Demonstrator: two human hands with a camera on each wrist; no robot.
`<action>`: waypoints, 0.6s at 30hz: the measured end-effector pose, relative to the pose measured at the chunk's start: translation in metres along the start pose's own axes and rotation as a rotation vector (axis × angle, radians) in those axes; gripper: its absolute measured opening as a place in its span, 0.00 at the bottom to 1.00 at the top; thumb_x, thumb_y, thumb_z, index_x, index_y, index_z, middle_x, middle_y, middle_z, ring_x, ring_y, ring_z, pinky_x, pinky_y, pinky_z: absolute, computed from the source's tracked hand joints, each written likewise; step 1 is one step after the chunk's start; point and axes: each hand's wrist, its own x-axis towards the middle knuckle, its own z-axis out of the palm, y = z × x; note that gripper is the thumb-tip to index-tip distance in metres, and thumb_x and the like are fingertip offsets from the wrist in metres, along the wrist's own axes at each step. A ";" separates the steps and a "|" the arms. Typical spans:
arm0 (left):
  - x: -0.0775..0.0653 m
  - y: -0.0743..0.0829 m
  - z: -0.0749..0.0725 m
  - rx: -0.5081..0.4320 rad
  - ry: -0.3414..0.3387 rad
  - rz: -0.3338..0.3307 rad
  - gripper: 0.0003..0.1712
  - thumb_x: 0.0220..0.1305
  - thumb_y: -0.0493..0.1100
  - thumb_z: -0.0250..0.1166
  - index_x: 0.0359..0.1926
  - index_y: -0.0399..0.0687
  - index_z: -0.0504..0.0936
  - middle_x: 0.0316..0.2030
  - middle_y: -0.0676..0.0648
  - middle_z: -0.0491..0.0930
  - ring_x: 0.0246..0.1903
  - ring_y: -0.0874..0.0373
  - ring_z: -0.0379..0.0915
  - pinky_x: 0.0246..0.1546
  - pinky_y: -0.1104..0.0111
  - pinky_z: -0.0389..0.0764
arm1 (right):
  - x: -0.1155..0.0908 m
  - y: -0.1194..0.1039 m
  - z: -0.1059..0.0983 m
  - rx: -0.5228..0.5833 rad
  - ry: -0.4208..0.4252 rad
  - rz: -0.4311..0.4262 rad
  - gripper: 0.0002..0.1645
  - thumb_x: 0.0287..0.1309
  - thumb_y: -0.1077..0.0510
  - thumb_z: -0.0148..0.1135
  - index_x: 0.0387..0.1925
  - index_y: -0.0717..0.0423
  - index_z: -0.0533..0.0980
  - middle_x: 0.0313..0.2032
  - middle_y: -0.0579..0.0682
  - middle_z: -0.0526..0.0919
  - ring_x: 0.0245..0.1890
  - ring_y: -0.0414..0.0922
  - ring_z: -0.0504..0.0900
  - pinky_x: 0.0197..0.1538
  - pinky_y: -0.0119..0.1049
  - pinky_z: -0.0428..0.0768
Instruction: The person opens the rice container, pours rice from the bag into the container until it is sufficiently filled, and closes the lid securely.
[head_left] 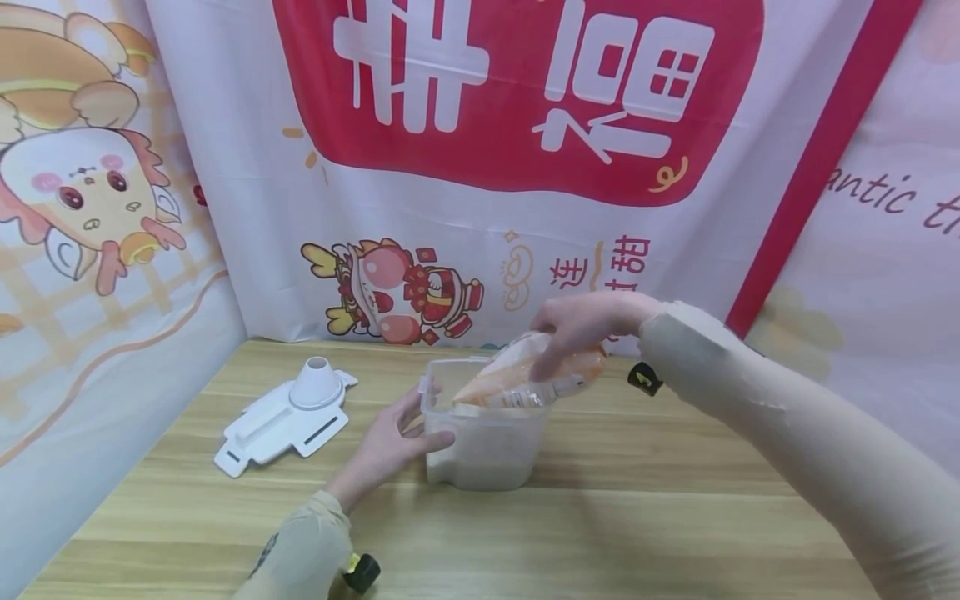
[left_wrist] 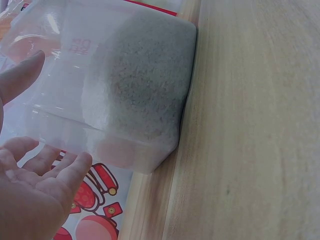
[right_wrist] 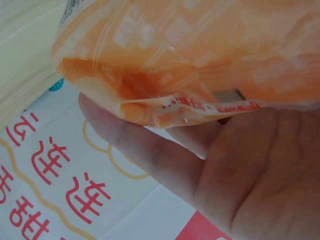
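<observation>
An orange & white plastic bag (head_left: 506, 377) is held aslant over the mouth of a translucent container (head_left: 487, 454), its lower end tipped down within the rim. The bag is gripped from above by the right-hand grip (head_left: 573, 327), w/ fingers curled round the wrapper. By the left-hand grip (head_left: 396, 442), spread wide, the container's L side is touched, w/ thumb (left_wrist: 22, 75) & fingers set on diff. faces. The lower part of the container is filled w/ pale grains (left_wrist: 145, 75), seen thru the wall. The container is stood upright on the wood-grain tabletop (head_left: 645, 500). To its L, well apart, a white plastic piece (head_left: 281, 421) w/ 1 cone (head_left: 317, 385) is laid flat. Both arms are covered by beige sleeves (head_left: 787, 417). The bkgd is filled by printed cloth (head_left: 247, 167), w/ 1 big red panel (head_left: 510, 142).
</observation>
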 end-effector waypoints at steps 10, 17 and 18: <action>0.001 0.000 0.000 -0.003 -0.004 -0.006 0.51 0.50 0.57 0.77 0.73 0.63 0.62 0.69 0.57 0.64 0.69 0.54 0.56 0.63 0.59 0.67 | -0.002 0.004 0.003 0.051 0.035 -0.003 0.28 0.47 0.38 0.74 0.48 0.44 0.78 0.41 0.43 0.83 0.36 0.44 0.84 0.41 0.39 0.83; 0.001 -0.001 0.000 -0.006 -0.006 -0.001 0.50 0.50 0.57 0.77 0.73 0.64 0.63 0.69 0.57 0.63 0.69 0.54 0.56 0.63 0.59 0.67 | -0.001 0.005 0.004 0.065 0.051 -0.011 0.26 0.47 0.39 0.75 0.47 0.44 0.80 0.40 0.42 0.84 0.37 0.44 0.84 0.44 0.40 0.82; 0.001 -0.001 0.000 -0.009 -0.006 -0.002 0.50 0.51 0.57 0.77 0.72 0.63 0.63 0.69 0.57 0.63 0.69 0.54 0.56 0.63 0.59 0.67 | -0.001 0.005 0.004 0.063 0.056 -0.013 0.26 0.47 0.39 0.75 0.47 0.44 0.80 0.40 0.42 0.84 0.37 0.44 0.84 0.44 0.40 0.82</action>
